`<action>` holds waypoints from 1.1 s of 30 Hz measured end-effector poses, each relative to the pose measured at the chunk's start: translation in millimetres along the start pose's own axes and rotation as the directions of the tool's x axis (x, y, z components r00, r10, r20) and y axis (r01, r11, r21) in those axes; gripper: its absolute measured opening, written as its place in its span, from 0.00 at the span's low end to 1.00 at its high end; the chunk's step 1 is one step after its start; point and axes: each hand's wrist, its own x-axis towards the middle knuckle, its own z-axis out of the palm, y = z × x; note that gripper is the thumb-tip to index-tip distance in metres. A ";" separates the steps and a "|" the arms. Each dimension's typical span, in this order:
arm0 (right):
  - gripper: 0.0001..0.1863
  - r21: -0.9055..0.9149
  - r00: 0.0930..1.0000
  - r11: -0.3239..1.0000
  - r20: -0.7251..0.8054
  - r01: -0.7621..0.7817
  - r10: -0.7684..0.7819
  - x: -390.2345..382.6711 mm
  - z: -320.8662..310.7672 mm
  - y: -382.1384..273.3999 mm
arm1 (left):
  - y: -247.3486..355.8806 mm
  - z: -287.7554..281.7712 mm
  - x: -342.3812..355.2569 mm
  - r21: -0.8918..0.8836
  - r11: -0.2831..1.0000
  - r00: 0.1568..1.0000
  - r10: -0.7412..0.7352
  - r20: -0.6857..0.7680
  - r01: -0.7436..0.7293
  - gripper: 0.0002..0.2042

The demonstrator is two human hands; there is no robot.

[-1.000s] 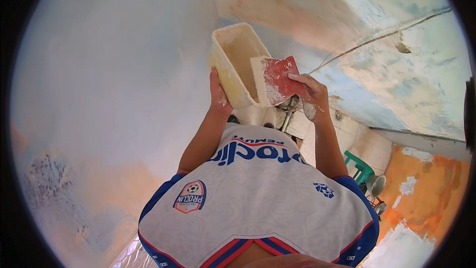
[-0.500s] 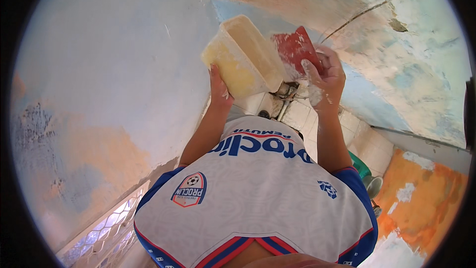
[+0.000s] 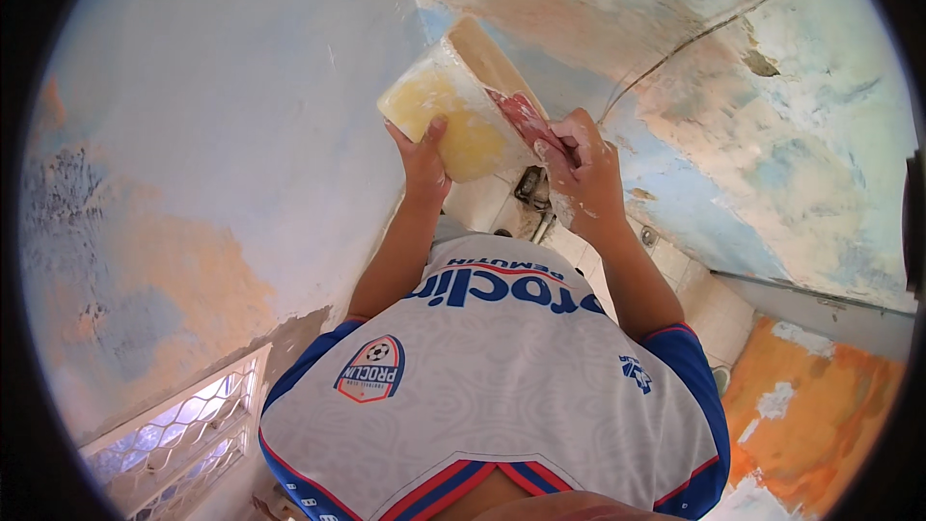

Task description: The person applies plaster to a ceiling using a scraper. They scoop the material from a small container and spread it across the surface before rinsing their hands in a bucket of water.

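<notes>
My left hand is closed round the lower side of a yellowish plastic tub, which is tilted and smeared with white paste. Between the fingers and thumb of my right hand is a red flat scraper, also streaked with white. The scraper lies against the tub's open side, its far part at or just inside the rim. White paste coats the thumb side of my right hand. What the tub holds deeper inside is hidden from this angle.
A bluish wall rises on the left, above a latticed window. The right wall has patchy paint and a cable along it. Orange patched wall shows lower right. Below the hands are pale floor tiles.
My right hand has brought the red scraper left, from beside the tub to its open side. The tub has shifted slightly left and tipped a little.
</notes>
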 end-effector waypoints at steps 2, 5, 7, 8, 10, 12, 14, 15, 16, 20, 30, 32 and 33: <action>0.10 -0.024 1.000 1.000 -0.014 -0.001 0.000 -4.6 -2.8 -0.3 | -1.8 -0.2 -1.2 0.011 1.000 1.000 0.005 -0.022 -0.005 0.38; 0.10 -0.081 0.998 0.996 -0.047 0.047 -0.051 -11.6 -12.0 3.0 | -9.0 3.3 -2.3 0.070 0.997 0.999 0.037 -0.022 -0.035 0.38; 0.09 -0.081 0.998 0.996 -0.052 0.040 -0.044 -14.6 -15.5 3.0 | -10.4 2.0 -0.1 0.117 0.992 0.997 0.061 -0.041 -0.056 0.37; 0.08 -0.061 0.999 0.998 -0.044 0.008 -0.011 -15.1 -18.0 0.0 | -11.3 1.0 1.7 0.140 0.988 0.996 0.072 -0.050 -0.065 0.36; 0.07 -0.026 0.998 0.998 -0.018 -0.059 0.059 -18.5 -20.6 0.8 | -16.1 -7.0 4.8 0.136 0.989 0.994 0.069 -0.083 -0.058 0.36; 0.07 -0.002 0.993 0.993 0.009 -0.117 0.117 -20.0 -23.3 8.6 | -19.7 -9.6 9.2 0.139 0.990 0.990 0.057 -0.131 -0.038 0.36; 0.07 -0.054 1.000 0.998 -0.020 -0.018 0.017 -23.8 -19.5 12.1 | -22.0 -7.7 14.2 0.148 0.989 0.980 0.035 -0.195 -0.006 0.36; 0.08 -0.077 0.999 0.996 -0.028 0.035 -0.037 -24.1 -17.6 12.8 | -19.8 -10.1 15.6 0.111 0.994 0.981 0.005 -0.196 0.017 0.36; 0.09 -0.016 0.995 0.999 -0.093 -0.035 0.033 -19.6 -21.5 18.3 | -16.9 -14.5 16.9 0.074 0.997 0.980 -0.024 -0.197 0.039 0.35; 0.11 0.415 0.951 0.906 -0.234 -0.089 0.201 13.3 -52.9 24.5 | -14.9 -17.5 18.0 -0.013 0.996 0.995 -0.093 -0.031 0.092 0.29; 0.12 0.158 0.875 0.866 0.023 0.475 -0.484 46.5 -97.3 40.8 | -25.8 -9.0 3.1 -0.383 0.734 0.823 -0.441 0.360 0.561 0.26; 0.13 0.193 0.906 0.886 -0.054 0.422 -0.420 44.1 -92.4 32.1 | -29.1 -9.9 0.6 -0.444 0.648 0.776 -0.416 0.474 0.619 0.27; 0.14 0.215 0.924 0.899 -0.053 0.381 -0.378 42.9 -93.4 31.9 | -27.9 -4.6 0.0 -0.421 0.675 0.786 -0.424 0.450 0.605 0.27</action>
